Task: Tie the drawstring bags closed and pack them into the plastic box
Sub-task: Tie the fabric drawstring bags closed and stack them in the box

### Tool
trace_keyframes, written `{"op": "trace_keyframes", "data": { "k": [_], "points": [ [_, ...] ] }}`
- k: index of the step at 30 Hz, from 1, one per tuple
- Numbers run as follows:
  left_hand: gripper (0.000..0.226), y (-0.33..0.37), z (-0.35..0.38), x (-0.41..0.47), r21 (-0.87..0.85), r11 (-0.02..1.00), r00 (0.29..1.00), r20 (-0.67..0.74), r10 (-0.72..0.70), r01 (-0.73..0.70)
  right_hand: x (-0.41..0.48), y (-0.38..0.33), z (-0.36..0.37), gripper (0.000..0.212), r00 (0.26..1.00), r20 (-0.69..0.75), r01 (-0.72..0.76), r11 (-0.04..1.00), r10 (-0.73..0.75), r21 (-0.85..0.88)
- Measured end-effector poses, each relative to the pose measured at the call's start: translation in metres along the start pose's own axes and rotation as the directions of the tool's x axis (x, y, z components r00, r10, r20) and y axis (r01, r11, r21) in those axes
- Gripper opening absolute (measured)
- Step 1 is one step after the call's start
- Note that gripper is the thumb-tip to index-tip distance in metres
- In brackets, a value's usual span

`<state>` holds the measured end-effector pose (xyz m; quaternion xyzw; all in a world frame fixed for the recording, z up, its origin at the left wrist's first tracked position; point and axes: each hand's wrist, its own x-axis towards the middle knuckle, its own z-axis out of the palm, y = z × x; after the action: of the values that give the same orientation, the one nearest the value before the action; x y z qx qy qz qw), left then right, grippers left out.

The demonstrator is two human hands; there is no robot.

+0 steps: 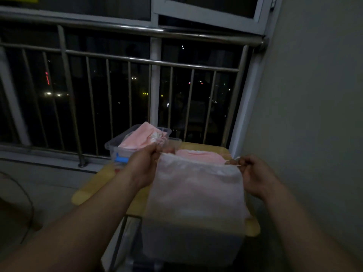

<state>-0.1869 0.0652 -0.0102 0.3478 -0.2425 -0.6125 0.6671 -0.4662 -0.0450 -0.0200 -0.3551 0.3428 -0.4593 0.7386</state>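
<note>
A: Item in hand?
B: White drawstring bag [196,193], centre, mouth not yet cinched. Left hand [144,166] pinches its cord at 10 o'clock, right hand [255,174] at 2 o'clock.
A: Packed?
B: Pink bags [141,137] in plastic box [113,149], 11 o'clock. One pink bag [202,156] on table [86,195], 12 o'clock, apparently left to pack.

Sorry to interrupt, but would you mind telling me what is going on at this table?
A person is holding up a pale drawstring bag, with the left hand and right hand each gripping a top corner where the string comes out. The bag's mouth is not yet gathered shut. Pink bags already lie in the clear plastic box at the back of the yellow table. Another pink bag lies beside the box.
</note>
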Motion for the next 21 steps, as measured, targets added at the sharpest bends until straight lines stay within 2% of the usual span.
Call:
{"op": "trace_keyframes", "data": {
  "k": [3, 6, 8, 10, 13, 15, 17, 18, 19, 21],
  "points": [
    [0.056, 0.010, -0.006, -0.020, -0.015, 0.999, 0.993, -0.109, 0.051, -0.052, -0.012, 0.012, 0.009, 0.035, 0.999, -0.042, 0.019, 1.000, -0.018, 0.017],
    [0.043, 0.011, -0.023, -0.029, -0.099, 0.985, 0.966, -0.230, 0.115, -0.141, -0.022, 0.026, 0.005, 0.034, 0.998, -0.064, 0.012, 0.989, -0.002, 0.148],
    [0.041, 0.010, -0.042, -0.029, -0.098, 0.980, 0.957, -0.253, 0.144, -0.174, -0.026, 0.030, 0.002, 0.035, 0.996, -0.085, 0.020, 0.965, 0.002, 0.261],
    [0.037, 0.008, -0.060, -0.032, 0.019, 0.984, 0.946, -0.272, 0.176, -0.178, -0.032, 0.031, -0.001, 0.034, 0.995, -0.100, 0.015, 0.937, 0.022, 0.349],
    [0.035, 0.005, -0.070, -0.039, 0.307, 0.936, 0.912, -0.309, 0.271, -0.174, -0.037, 0.030, -0.009, 0.027, 0.992, -0.122, 0.007, 0.939, 0.037, 0.343],
    [0.035, 0.006, -0.071, -0.042, 0.476, 0.859, 0.882, -0.304, 0.361, -0.188, -0.036, 0.029, -0.019, 0.028, 0.987, -0.158, 0.014, 0.964, 0.030, 0.265],
    [0.033, 0.007, -0.074, -0.042, 0.574, 0.798, 0.859, -0.303, 0.413, -0.181, -0.036, 0.028, -0.026, 0.029, 0.982, -0.188, 0.028, 0.984, 0.006, 0.179],
    [0.033, 0.009, -0.075, -0.042, 0.655, 0.735, 0.842, -0.286, 0.458, -0.177, -0.035, 0.028, -0.030, 0.030, 0.981, -0.194, 0.032, 0.987, -0.001, 0.157],
    [0.033, 0.010, -0.075, -0.042, 0.750, 0.640, 0.824, -0.250, 0.509, -0.167, -0.033, 0.028, -0.032, 0.030, 0.978, -0.207, 0.037, 0.989, -0.006, 0.146],
    [0.034, 0.007, -0.077, -0.040, 0.930, 0.361, 0.801, -0.162, 0.576, -0.072, -0.028, 0.029, -0.034, 0.030, 0.972, -0.233, 0.045, 0.989, -0.011, 0.139]
  ]
}}
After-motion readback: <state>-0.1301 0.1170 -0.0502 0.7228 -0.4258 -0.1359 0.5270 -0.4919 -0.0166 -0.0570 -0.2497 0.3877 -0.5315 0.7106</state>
